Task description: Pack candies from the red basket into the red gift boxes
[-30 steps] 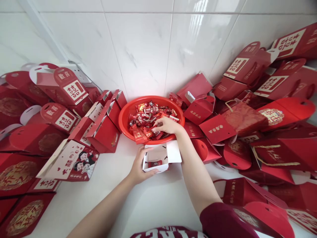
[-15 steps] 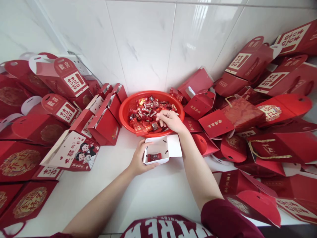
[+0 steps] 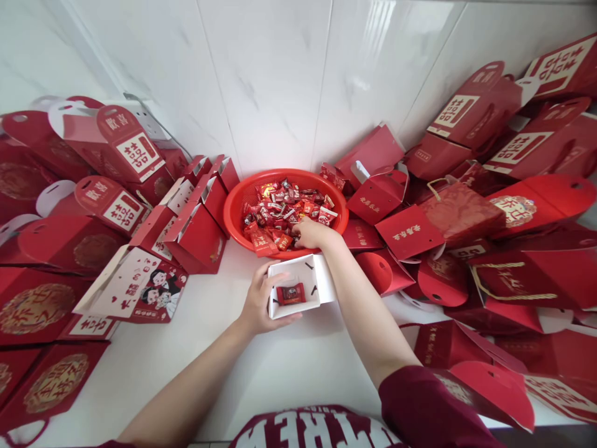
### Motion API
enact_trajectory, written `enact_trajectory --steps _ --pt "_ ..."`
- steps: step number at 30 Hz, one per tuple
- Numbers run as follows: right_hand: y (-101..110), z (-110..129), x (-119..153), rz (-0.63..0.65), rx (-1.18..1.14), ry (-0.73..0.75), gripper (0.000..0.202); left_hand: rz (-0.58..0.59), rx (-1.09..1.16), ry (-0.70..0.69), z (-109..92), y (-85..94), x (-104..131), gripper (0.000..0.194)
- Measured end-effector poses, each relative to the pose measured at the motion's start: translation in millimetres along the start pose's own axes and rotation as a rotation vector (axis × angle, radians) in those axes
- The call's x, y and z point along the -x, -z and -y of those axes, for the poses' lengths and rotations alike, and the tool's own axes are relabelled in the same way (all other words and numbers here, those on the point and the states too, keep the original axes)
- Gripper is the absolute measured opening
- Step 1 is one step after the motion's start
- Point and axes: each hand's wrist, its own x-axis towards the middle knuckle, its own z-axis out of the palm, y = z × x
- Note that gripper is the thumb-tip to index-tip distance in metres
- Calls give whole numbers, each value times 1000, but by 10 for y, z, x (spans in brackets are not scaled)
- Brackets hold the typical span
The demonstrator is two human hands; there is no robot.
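My left hand (image 3: 261, 298) grips a small open box (image 3: 305, 272), white inside, thumb over its rim and fingers around its near side. Its lid flap sticks out to the right, partly behind my right forearm. On the box's bottom lies a red wrapped candy (image 3: 285, 295). My right hand (image 3: 311, 234) reaches into a red plastic basket (image 3: 231, 218) of wrapped candies (image 3: 275, 211). Its fingers are bent and closed among the candies, with the tips hidden, so what they hold cannot be made out.
Folded red gift boxes (image 3: 198, 230) crowd the left side, including one with a cartoon couple (image 3: 158, 289). More red boxes (image 3: 410, 231) pile up on the right, beside my right arm. A tiled wall (image 3: 275, 81) rises behind the basket. The tabletop (image 3: 284, 367) is white.
My right hand has lowered from above the candies into them. The box has tilted a little towards the camera, showing more of the candy inside. My left hand keeps its hold.
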Motion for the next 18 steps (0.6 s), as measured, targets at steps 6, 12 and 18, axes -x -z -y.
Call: enact_trajectory --steps 6,12,18 --pt "-9 116 36 -65 98 -18 17 101 43 80 8 -7 24 81" --pt "-19 170 137 -227 43 154 31 147 143 162 41 -30 9 80" --pt "-3 181 44 -48 -34 408 36 166 240 227 52 -30 -35 78"
